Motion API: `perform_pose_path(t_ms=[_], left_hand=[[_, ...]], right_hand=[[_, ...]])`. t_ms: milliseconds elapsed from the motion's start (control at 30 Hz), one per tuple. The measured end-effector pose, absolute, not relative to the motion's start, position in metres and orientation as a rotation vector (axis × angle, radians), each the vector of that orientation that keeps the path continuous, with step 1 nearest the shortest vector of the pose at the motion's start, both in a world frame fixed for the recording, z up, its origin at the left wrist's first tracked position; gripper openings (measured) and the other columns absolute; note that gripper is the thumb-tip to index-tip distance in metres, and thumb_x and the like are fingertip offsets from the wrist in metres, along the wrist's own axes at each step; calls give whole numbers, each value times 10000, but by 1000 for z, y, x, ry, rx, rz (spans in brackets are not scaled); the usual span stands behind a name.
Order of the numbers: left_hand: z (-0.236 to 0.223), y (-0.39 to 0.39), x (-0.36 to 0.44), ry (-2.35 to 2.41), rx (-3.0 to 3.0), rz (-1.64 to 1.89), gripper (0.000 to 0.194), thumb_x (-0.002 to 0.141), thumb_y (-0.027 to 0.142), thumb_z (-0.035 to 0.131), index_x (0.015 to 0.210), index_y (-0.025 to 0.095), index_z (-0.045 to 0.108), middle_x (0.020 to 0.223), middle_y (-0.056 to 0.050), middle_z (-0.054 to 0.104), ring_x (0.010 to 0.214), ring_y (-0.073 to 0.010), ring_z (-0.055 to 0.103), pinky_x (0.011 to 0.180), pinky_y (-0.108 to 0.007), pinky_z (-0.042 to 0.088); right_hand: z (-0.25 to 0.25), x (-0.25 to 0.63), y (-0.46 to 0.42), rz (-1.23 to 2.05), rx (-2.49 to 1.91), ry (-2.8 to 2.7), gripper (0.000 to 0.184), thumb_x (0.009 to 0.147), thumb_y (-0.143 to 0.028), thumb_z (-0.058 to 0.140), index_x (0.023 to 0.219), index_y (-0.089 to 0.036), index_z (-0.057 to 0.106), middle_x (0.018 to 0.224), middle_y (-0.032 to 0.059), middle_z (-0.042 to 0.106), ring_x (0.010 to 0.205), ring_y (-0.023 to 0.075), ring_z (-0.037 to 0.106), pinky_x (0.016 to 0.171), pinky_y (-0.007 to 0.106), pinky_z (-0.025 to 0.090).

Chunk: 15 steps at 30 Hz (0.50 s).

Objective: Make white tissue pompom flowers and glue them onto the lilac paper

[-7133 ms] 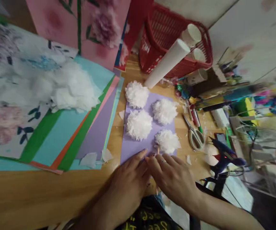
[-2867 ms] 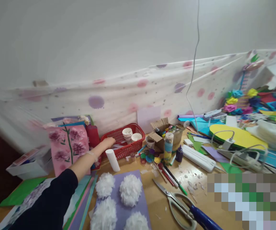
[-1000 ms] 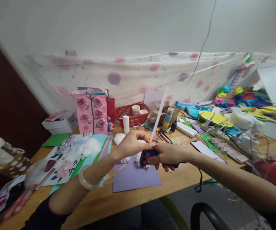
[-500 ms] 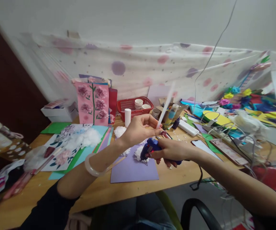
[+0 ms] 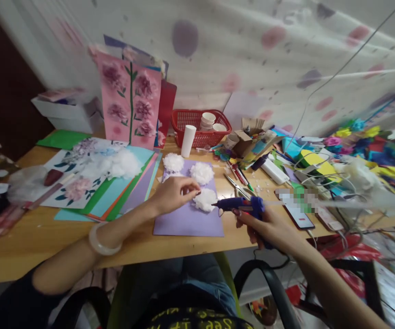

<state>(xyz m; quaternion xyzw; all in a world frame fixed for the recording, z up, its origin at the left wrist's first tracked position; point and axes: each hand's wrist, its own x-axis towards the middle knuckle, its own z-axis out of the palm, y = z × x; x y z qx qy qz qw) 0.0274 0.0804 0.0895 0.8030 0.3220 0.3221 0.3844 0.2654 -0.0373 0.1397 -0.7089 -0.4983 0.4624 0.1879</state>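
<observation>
My right hand (image 5: 269, 226) is wrapped round the handle of a blue hot glue gun (image 5: 240, 204), whose nozzle points left. A long white glue stick (image 5: 327, 204), blurred, sticks out of the gun's back end. My left hand (image 5: 173, 194) hovers over the purple sheet (image 5: 190, 224) with loosely curled fingers; thumb and fingertips look slightly apart, and I see nothing between them. Beside the nozzle lies a white paper pompom (image 5: 204, 200). Two more white pompoms, one at the back left (image 5: 173, 162) and another at the back right (image 5: 202, 173), sit on the sheet. My left hand hides part of it.
Scissors (image 5: 235, 185) and pens (image 5: 245, 176) lie right of the sheet. Behind stand a white paper roll (image 5: 188, 141) and a red basket (image 5: 180, 119) with cups. Coloured papers (image 5: 142, 183) cover the left; a phone (image 5: 295, 210) and cables lie right.
The white stick, earlier upright in my left fingers, now sits in the gun's back end. The gun has turned level, and my left hand has drawn away left. The view has tilted down.
</observation>
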Motion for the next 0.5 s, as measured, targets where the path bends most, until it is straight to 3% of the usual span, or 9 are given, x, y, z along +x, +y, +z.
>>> perform_pose_path(t_ms=[133, 200, 300, 500], left_hand=[[48, 86, 10, 859, 2237, 658, 102, 832, 195, 623, 868, 182, 718, 768, -17, 702, 648, -127, 570, 660, -266, 438], [37, 89, 8, 828, 2254, 574, 129, 847, 186, 593, 869, 178, 720, 763, -22, 700, 644, -127, 576, 653, -258, 436], [26, 93, 7, 764, 2247, 480, 151, 853, 186, 574, 852, 171, 724, 750, -27, 699, 657, -132, 592, 663, -254, 441], [22, 96, 2, 768, 2066, 468, 142, 830, 208, 576, 821, 172, 714, 738, -17, 693, 602, -112, 575, 597, -220, 441]], right_hand=[[111, 259, -60, 1150, -1999, -1196, 548, 764, -754, 568, 697, -211, 607, 521, 6, 579, 413, 126, 502, 406, 262, 419], [99, 251, -65, 985, -2015, -1190, 551, 809, -737, 534, 707, -206, 638, 658, 50, 656, 571, 167, 588, 546, 294, 493], [84, 237, -66, 791, -2068, -1289, 564, 849, -723, 485, 680, -213, 654, 748, 68, 686, 730, 225, 625, 714, 343, 498], [70, 221, -64, 716, -2083, -1449, 487, 900, -641, 482, 667, -226, 586, 662, 44, 612, 664, 214, 583, 647, 322, 429]])
